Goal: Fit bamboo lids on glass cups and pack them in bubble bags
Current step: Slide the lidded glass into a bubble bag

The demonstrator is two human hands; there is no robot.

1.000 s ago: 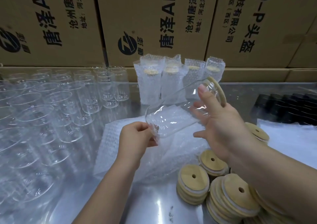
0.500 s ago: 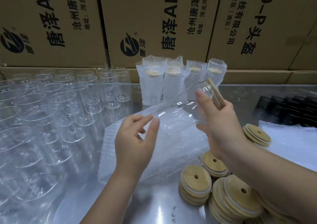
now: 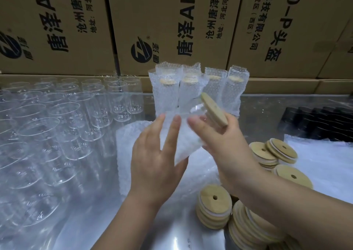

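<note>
Above table, right hand gripping lidded cup

Pretty cramped here. Your whole left side is packed with open glass cups, so no sweeping through there. Cardboard boxes wall off the back, with bagged cups standing just in front. Stacks of bamboo lids crowd your right, black caps further out. Only bare desk is the strip near you, between cups and lids.
</note>
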